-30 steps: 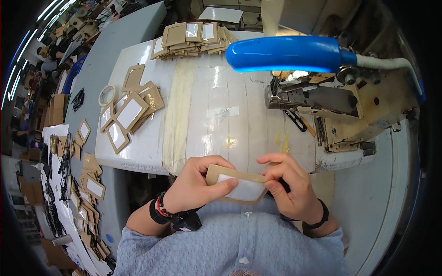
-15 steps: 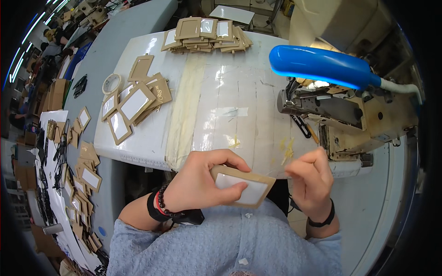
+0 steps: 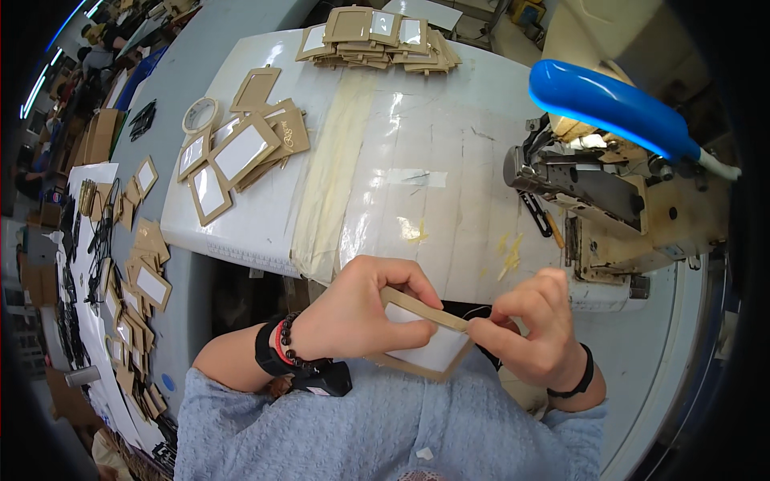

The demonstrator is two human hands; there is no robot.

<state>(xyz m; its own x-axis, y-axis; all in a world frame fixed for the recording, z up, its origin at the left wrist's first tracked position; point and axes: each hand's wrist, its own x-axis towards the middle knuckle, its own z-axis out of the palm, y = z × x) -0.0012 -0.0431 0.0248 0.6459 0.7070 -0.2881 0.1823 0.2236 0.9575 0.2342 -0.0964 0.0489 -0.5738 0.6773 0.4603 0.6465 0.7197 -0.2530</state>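
Note:
Low in front of my body, my left hand (image 3: pixel 365 309) is closed around a tan card holder (image 3: pixel 437 357) with a clear window over white. Its thumb lies across the window and its fingers are behind the top edge. My right hand (image 3: pixel 533 329) is pinched at the holder's right corner, thumb tip touching it. What sits between those fingertips is too small to make out; a thin pale line, perhaps thread, curves just above them. On the table to the left lies a loose pile of similar card holders (image 3: pixel 241 154). Another stack of holders (image 3: pixel 349 24) stands at the far edge.
A sewing machine (image 3: pixel 577 188) stands at the right, with a blue lamp (image 3: pixel 609 104) over it. Beside its base lie a black cutter (image 3: pixel 533 215) and yellow scraps (image 3: pixel 512 256). A tape roll (image 3: pixel 200 116) touches the left pile. More holders (image 3: pixel 152 284) cover the far-left surface.
My right hand has come in to the holder's right corner, where it was apart before. The holder has tilted, its right end lower. The whole view has shifted slightly.

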